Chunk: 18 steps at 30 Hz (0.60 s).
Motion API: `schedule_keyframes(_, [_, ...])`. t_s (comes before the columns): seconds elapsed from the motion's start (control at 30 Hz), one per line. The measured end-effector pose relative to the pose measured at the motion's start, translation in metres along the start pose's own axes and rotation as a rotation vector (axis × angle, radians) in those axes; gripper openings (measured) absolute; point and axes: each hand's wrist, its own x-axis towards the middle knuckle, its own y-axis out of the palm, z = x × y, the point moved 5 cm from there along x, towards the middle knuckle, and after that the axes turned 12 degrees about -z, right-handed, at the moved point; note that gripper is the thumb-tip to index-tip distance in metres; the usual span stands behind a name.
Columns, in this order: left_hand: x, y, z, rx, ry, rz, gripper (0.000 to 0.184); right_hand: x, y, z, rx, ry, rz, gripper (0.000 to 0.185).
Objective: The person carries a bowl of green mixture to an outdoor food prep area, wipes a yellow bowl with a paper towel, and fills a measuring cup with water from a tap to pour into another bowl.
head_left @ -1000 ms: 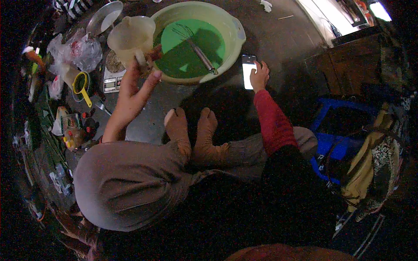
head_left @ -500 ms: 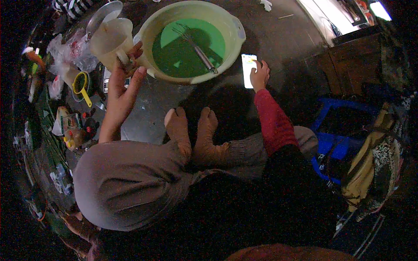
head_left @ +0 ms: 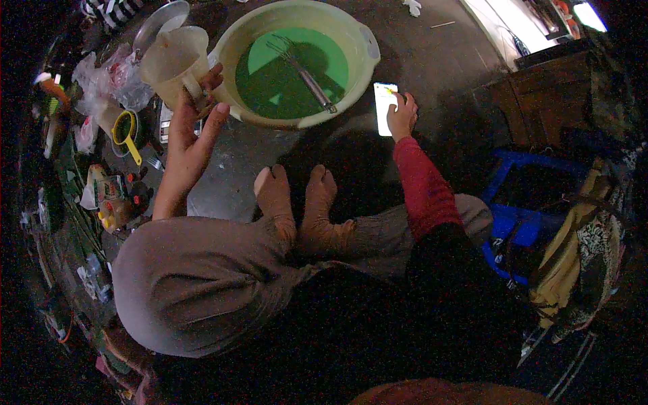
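My left hand (head_left: 192, 121) is wrapped round the handle of a cloudy plastic jug (head_left: 174, 61), raised beside the left rim of a large basin. The cream basin (head_left: 226, 57) holds green liquid (head_left: 263, 81). A whisk (head_left: 307, 82) rests in it, wires in the liquid and metal handle towards the near right rim. To the basin's right, my right hand (head_left: 403, 116) grips the right edge of a phone (head_left: 383, 118) with a lit screen, the thumb over the glass. Whether the phone is lifted or rests on the floor, I cannot tell.
On the left lie a yellow strainer (head_left: 125, 131), plastic bags (head_left: 128, 81), a fork (head_left: 155, 163) and small bottles (head_left: 115, 214). My feet (head_left: 275, 202) are just before the basin. A blue plastic stool (head_left: 516, 229) stands at right, near a wooden cabinet (head_left: 550, 101).
The fingers of my right hand have shifted slightly at the phone's upper edge. The jug in my left hand has tilted a little; the basin and whisk stay put.
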Motion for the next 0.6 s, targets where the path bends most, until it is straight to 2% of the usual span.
schedule_keyframes(0.23, [0.0,-0.01,0.004,0.107,-0.028,-0.015,0.045,0.0,-0.002,0.002,-0.022,0.01,0.003,0.036])
schedule_keyframes(0.43, [0.006,-0.044,0.022,-0.025,-0.051,-0.137,0.045,0.0,0.001,-0.002,-0.003,0.001,0.01,0.036])
schedule_keyframes(0.5, [0.001,-0.058,0.029,-0.016,-0.244,-0.347,0.043,0.0,0.002,-0.004,-0.01,0.01,0.019,0.036])
schedule_keyframes(0.6, [0.001,-0.077,0.055,-0.005,-0.284,-0.357,0.041,0.0,0.002,-0.003,-0.022,0.015,0.025,0.036])
